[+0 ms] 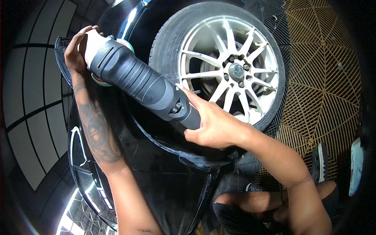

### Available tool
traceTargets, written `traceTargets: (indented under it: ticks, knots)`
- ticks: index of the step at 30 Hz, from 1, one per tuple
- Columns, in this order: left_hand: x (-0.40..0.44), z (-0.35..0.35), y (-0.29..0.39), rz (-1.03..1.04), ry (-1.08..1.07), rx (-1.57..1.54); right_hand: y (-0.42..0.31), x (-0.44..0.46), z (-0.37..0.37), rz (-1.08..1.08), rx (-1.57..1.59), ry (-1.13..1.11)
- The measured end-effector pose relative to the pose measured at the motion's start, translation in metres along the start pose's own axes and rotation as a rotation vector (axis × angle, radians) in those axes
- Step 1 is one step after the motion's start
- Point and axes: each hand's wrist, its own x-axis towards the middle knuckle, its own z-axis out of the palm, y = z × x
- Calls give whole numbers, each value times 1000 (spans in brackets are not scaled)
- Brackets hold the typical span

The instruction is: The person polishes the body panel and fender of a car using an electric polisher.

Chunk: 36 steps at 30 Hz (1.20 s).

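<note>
Polisher point(143, 80) is stretching over the black car panel point(156, 188), beside the white-spoked wheel point(236, 71); the left hand point(73, 55) is cupping its white head point(93, 47), the right hand point(215, 123) is grasping its handle point(190, 117).

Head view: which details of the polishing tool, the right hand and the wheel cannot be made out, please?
All in the head view:
Round pad: mostly hidden behind the polishing tool.
Right hand: some fingers hidden by the tool and the hand itself.
Wheel's centre cap: any marking is too small to read.
</note>
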Motion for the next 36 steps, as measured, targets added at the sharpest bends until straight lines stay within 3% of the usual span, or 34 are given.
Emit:
traceTargets:
  ticks: [2, 4, 11, 13, 14, 16, 19, 22, 26, 32, 36]
  knots:
    - [-2, 1, 1, 14, -14, -9, 3, -1, 3, -16, -25, 7]
    - [-5, 2, 1, 78, 27, 197, 6, -1, 8, -63, -63, 28]
    - [-25, 19, 8, 254, -85, 43, 8, 3, 13, -125, -4, 132]
    - [-10, -10, 3, -99, -14, -29, 7, 3, 12, -107, 18, 121]
    - [-10, -8, 3, -99, -15, -29, 6, 3, 12, -113, 5, 125]
    - [-12, -6, 4, 91, -53, 248, 6, 2, 11, -120, -9, 130]
    - [-12, 1, 11, -47, 46, 34, 6, 2, 11, -107, 7, 117]
    - [-15, -7, 8, 28, -107, 35, 5, 1, 12, -104, 2, 123]
    - [-34, -9, -1, 81, -123, 93, 7, -1, 13, -114, -36, 135]
    - [-40, -4, -6, 121, 94, 69, 5, -5, 15, -88, -74, 135]
    - [-42, 2, 14, 0, 175, -35, 3, -7, 17, -75, -88, 122]
